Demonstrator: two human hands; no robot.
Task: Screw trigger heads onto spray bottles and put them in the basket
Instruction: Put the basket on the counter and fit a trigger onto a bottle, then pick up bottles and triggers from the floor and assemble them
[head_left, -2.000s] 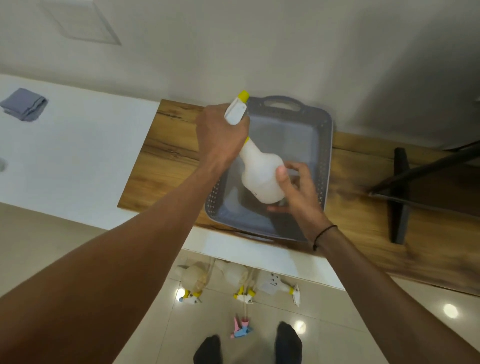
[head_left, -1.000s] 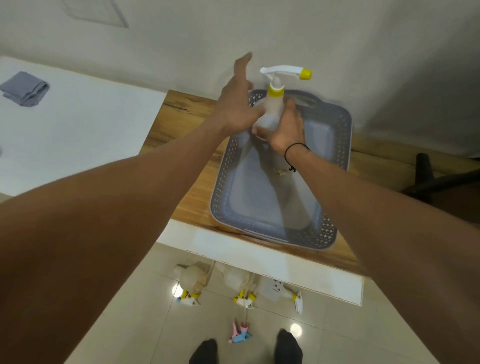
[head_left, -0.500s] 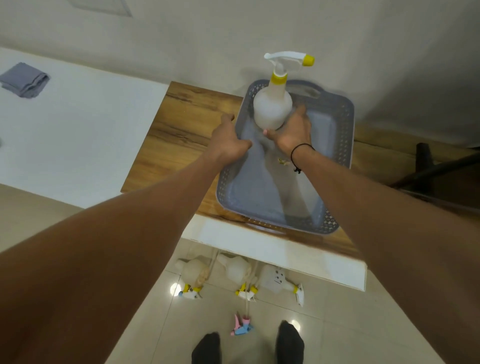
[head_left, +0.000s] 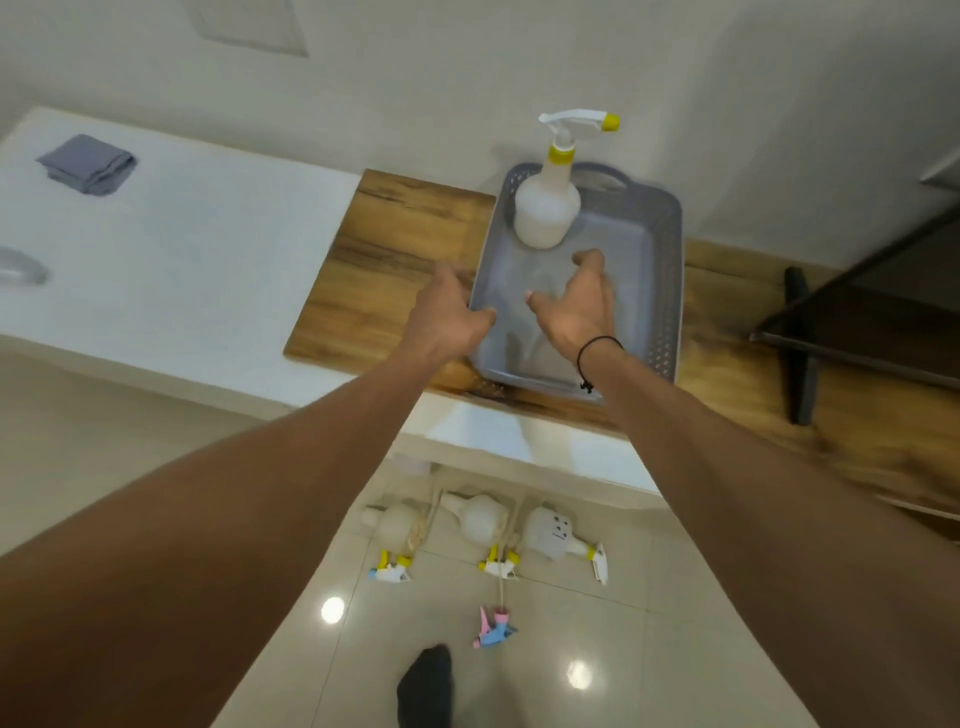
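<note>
Head view: one white plastic spray bottle (head_left: 546, 213) stands in your grey perforated basket (head_left: 667, 291); both hands' grips slack, empty; three bottles on floor (head_left: 485, 522) left.

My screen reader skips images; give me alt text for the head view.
A white spray bottle with its trigger head on stands upright in a grey basket on a wooden counter. Both empty hands, left and right, hover nearby.

A folded grey cloth (head_left: 88, 163) is lying on the white counter (head_left: 182, 249); a brown wood-grain board (head_left: 395, 249) is adjoining it; a black metal stand (head_left: 800, 343), possibly a chair base, is resting at the right; glossy beige floor tiles (head_left: 649, 654) are reflecting ceiling lights.
</note>
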